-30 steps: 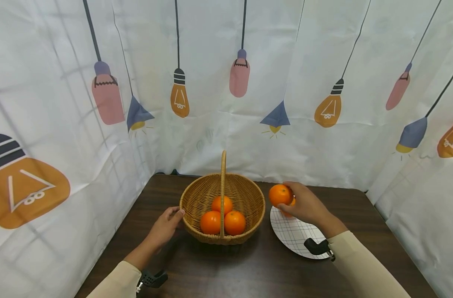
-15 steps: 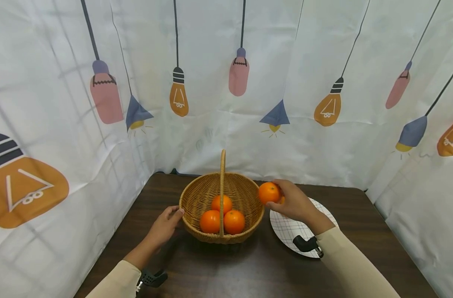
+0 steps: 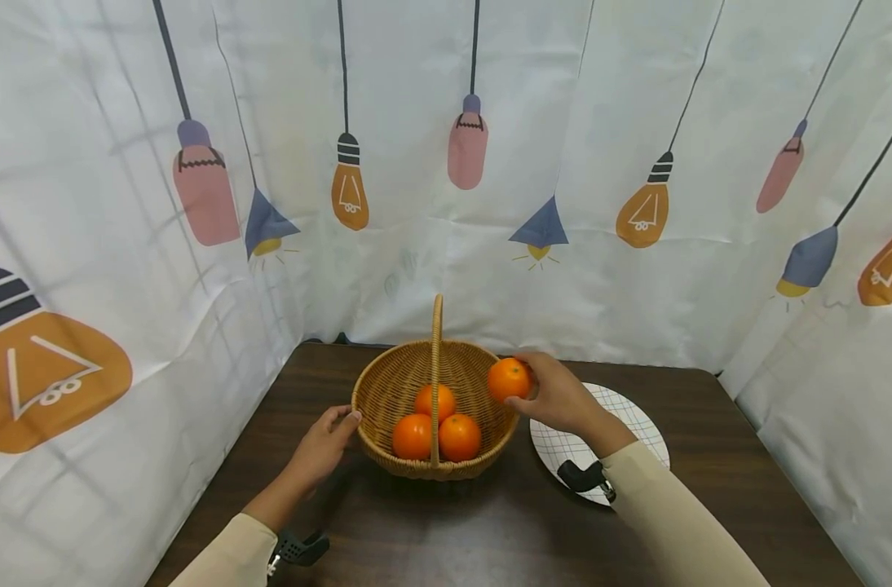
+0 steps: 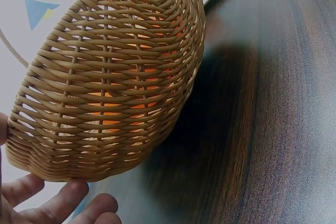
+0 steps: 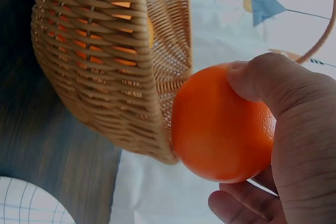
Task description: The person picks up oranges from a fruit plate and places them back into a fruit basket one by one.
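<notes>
A round wicker basket with a tall arched handle stands on the table. Three oranges lie at its bottom, two in front and one behind. My left hand holds the basket's left rim, thumb over the edge and fingers against the outer weave. In my right hand is another orange, gripped between thumb and fingers. This orange overlaps the basket's right rim in the head view; in the right wrist view it shows right at the rim.
A white plate with a thin grid pattern lies right of the basket, partly under my right forearm. The dark wood table ends at a white curtain printed with lamps. A dark strap sits on each wrist.
My right hand has carried the orange leftward from above the plate to the basket's right rim. More of the plate shows. The left hand and the basket have stayed in place.
</notes>
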A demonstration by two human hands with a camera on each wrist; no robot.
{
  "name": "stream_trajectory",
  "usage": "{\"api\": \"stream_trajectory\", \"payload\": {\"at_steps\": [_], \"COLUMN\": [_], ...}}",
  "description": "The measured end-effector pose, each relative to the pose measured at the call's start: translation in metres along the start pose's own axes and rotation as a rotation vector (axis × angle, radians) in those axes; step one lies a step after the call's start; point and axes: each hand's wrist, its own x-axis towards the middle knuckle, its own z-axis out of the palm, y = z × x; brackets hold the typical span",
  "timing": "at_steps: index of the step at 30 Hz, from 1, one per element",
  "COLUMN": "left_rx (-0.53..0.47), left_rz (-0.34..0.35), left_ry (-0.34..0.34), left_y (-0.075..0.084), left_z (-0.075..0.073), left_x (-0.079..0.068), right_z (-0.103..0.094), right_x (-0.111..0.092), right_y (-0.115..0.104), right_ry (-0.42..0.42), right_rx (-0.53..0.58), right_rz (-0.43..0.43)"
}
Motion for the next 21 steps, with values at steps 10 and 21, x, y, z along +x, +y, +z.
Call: {"api": "stream_trajectory", "payload": {"at_steps": [10, 21], "left_rx": [-0.012, -0.004], "left_rz": [-0.003, 0.003], "left_ry": [0.0, -0.001], "left_y": [-0.002, -0.002], "left_z": [0.0, 0.001], "left_x": [0.001, 0.001], "right_z": [0.017, 0.029], "right_x": [0.007, 0.013], "right_y": [-0.006, -0.005], "right_ry": [-0.033, -0.062], "right_rx": [0.033, 0.007], "right_rz": [0.017, 0.035]}}
